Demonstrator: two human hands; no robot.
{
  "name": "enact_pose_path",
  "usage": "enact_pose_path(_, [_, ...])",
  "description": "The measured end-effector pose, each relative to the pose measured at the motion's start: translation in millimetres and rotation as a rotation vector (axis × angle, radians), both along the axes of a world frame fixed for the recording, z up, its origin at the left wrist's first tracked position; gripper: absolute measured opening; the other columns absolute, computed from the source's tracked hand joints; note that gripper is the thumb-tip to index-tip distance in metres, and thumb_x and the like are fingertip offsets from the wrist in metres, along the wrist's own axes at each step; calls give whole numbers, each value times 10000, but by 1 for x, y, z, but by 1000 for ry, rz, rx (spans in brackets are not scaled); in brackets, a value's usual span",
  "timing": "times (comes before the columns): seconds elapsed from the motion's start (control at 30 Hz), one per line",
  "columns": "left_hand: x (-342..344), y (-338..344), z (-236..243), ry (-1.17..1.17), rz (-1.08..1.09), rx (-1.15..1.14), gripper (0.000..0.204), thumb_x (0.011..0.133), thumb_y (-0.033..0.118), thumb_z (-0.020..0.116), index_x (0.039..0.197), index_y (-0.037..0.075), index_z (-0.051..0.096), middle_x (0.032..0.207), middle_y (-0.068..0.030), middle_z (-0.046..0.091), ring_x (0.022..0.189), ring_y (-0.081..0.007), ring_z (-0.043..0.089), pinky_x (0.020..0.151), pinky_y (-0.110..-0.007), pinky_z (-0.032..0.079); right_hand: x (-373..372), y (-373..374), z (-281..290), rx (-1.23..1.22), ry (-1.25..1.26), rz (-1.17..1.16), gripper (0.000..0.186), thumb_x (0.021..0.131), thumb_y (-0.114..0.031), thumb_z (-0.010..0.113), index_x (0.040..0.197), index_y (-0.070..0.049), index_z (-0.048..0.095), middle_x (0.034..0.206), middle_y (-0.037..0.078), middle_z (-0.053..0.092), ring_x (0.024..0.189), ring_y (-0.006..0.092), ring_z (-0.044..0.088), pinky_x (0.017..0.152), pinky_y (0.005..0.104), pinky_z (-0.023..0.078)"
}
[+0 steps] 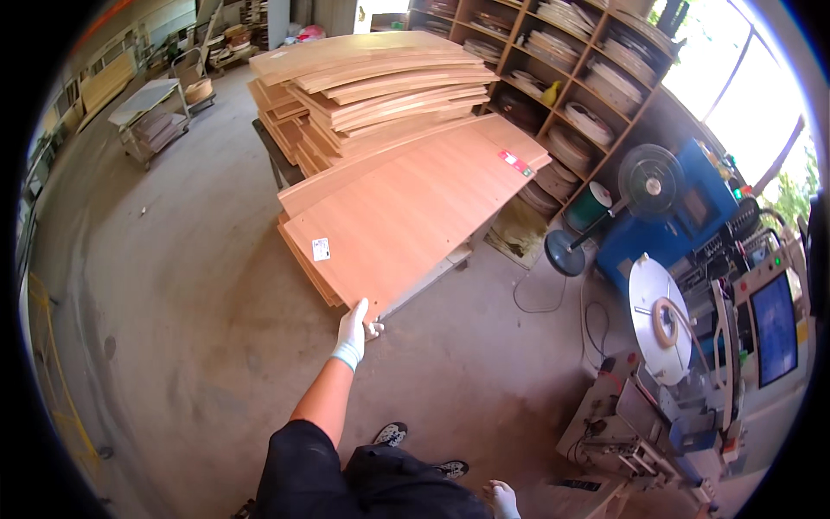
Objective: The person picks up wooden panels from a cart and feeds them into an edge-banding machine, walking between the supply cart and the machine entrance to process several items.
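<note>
My left hand [354, 330], in a white glove, is closed on the near corner of a wooden panel [402, 208] at the center. The panel has a white label [321, 248] near that corner and a red label [514, 163] at its far end. It lies on other panels on a low trolley [437, 277]. Behind it is a tall, uneven pile of similar boards [372, 60]. My right hand [503, 499], also gloved, hangs low at the bottom edge with loosely bent fingers and nothing visible in them.
Shelving [553, 130] with coiled rolls stands behind the boards. At right are a fan [653, 186], a blue machine [618, 251], a disc with tape roll [648, 346], a screen [772, 329] and cables [588, 333] on the floor. A cart [149, 108] and yellow rail [54, 372] are left.
</note>
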State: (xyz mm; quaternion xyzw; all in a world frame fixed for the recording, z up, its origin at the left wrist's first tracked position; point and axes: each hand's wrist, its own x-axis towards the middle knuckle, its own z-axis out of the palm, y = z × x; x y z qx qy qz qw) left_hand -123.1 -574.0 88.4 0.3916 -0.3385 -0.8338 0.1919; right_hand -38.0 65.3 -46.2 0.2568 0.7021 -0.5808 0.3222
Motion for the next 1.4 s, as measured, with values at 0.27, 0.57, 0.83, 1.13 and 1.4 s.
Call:
enact_pose_path(0.27, [100,-6,1,362,459,272,342,974,291,580,1277,142,528,1229,-43,606,1090,-228,591,825,-409,530,-30,-64,53,106,106,293,278,976,-171,563,1141,48,613,997,152,690,901,245,681,831,351,551])
enact_pose_path(0.57, [167,-38,7,-112,522,-29,336,936,346,608,1237,207,553,1086,15,640,889,-134,628,573,-256,487,-50,-42,33,214,79,372,284,929,-218,589,1040,25,688,889,97,721,839,171,670,792,295,517])
enact_pose_path(0.83, [169,-68,16,-427,289,-13,370,940,432,586,1195,168,540,948,-89,664,648,-237,640,429,-272,470,-81,6,-54,510,160,636,371,916,-348,599,1059,-22,704,991,172,716,958,290,674,866,375,503])
enact_pose_path(1.13, [187,-86,21,-635,231,26,555,914,618,480,1233,172,560,1054,-78,660,762,-307,587,619,-453,462,-185,-73,2,321,170,353,375,914,-347,602,1058,-13,696,979,185,715,932,309,683,821,383,512])
enact_pose_path(1.4, [182,-128,28,-350,287,-209,636,995,456,499,1427,-5,426,1454,-150,466,1300,-300,483,1085,-453,381,-284,-167,65,521,201,829,418,931,-361,564,1152,-22,671,1141,201,683,1104,347,630,959,390,475])
